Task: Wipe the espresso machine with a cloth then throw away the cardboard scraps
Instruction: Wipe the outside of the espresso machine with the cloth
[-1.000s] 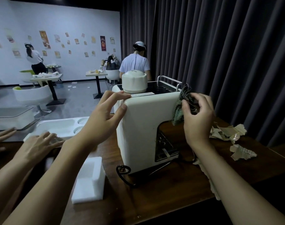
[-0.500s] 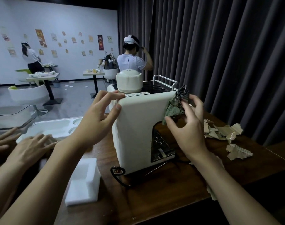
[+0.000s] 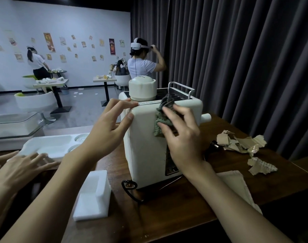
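1. the cloth, a grey-green rag, is pressed flat against the upper side of the cream espresso machine at centre frame. it is not gripped, so a hard stroke could slide it out from under the fingers and drop it.
2. the machine looks tall and narrow. a sideways push from wiping could tip or skid it toward the left of the frame if the bracing hand lifts.
3. a black power cord loops out below the machine at lower centre. shifting the machine could drag or snag it.
4. the cardboard scraps lie untouched on the wooden table at the right of the frame. a swinging forearm could knock them to the floor.
5. right hand: fingers spread and nearly straight, palm facing the machine and pushing the cloth onto the panel. the forearm enters from lower right.
6. left hand: fingers lie straight along the machine's top left edge, thumb against its side. it steadies the machine and is curled round nothing.
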{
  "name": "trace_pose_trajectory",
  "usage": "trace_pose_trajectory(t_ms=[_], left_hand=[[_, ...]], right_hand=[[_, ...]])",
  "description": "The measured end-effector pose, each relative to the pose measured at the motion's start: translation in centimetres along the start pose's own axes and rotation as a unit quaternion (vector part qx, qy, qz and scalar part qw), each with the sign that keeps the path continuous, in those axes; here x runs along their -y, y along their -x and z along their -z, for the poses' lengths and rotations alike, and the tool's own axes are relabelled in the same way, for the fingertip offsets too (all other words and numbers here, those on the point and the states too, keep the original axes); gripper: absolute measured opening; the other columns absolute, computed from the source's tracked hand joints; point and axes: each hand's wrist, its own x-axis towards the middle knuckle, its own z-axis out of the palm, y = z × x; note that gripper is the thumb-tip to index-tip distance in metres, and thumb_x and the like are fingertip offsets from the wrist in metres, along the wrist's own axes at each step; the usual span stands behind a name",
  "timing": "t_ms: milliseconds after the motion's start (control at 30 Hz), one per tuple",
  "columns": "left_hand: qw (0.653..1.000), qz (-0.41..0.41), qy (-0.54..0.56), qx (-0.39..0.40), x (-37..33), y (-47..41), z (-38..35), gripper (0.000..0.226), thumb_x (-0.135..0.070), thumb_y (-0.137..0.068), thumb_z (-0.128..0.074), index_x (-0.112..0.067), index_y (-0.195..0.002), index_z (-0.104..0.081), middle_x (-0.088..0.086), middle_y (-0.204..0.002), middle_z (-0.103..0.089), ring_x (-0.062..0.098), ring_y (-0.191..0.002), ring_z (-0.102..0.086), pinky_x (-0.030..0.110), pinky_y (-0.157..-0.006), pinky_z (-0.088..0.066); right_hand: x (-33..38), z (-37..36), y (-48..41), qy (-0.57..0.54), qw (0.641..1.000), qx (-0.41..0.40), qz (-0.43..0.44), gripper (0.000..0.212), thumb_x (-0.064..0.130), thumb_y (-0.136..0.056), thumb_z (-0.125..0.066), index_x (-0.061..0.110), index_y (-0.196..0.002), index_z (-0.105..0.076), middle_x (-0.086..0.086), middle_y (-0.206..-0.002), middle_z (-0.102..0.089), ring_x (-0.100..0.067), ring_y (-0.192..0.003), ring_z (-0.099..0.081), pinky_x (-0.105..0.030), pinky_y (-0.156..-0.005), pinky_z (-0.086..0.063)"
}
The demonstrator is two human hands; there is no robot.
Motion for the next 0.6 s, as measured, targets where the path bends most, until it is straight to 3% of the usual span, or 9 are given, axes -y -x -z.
trace_pose_trajectory(t_ms=[100,200,467,600], left_hand=[[0.997,0.028,0.075,0.013,-0.1,0.1,0.2,0.032,-0.037,-0.101,-0.039,-0.037,-0.123,-0.062,-0.011,-0.128,-0.05,0.001,-0.14,-0.041,0.049,-0.101,-0.053],[0.994,0.037,0.1,0.014,-0.5,0.2,0.3,0.038,-0.051,-0.096,-0.035,-0.042,-0.121,-0.062,-0.008,-0.132,-0.05,0.002,-0.136,-0.045,0.042,-0.094,-0.056],[0.999,0.028,0.045,0.012,0.0,0.1,0.2,0.036,-0.049,-0.1,-0.042,-0.036,-0.127,-0.062,-0.013,-0.127,-0.05,0.006,-0.139,-0.044,0.047,-0.097,-0.056],[1.0,0.017,0.02,0.001,0.1,0.0,0.1,0.025,-0.032,-0.104,-0.05,-0.034,-0.127,-0.061,-0.01,-0.129,-0.05,0.001,-0.139,-0.042,0.044,-0.096,-0.057]], right_hand=[[1.9,-1.6,0.5,0.003,0.998,0.025,0.055,0.039,0.007,-0.079,-0.078,0.007,-0.117,-0.069,-0.015,-0.119,-0.061,-0.032,-0.104,-0.063,-0.041,-0.096,-0.051],[2.6,-2.4,0.6,-0.011,0.995,0.042,0.085,0.035,0.009,-0.082,-0.075,0.007,-0.116,-0.07,-0.016,-0.119,-0.061,-0.034,-0.1,-0.065,-0.045,-0.088,-0.055],[-1.4,-0.3,0.0,0.011,0.999,0.008,0.052,0.031,0.011,-0.084,-0.074,0.007,-0.115,-0.071,-0.014,-0.117,-0.062,-0.031,-0.104,-0.064,-0.046,-0.092,-0.052],[-4.9,1.9,-0.1,0.03,0.999,-0.023,-0.019,0.031,0.011,-0.085,-0.071,0.002,-0.114,-0.069,-0.019,-0.116,-0.06,-0.018,-0.11,-0.055,-0.027,-0.099,-0.047]])
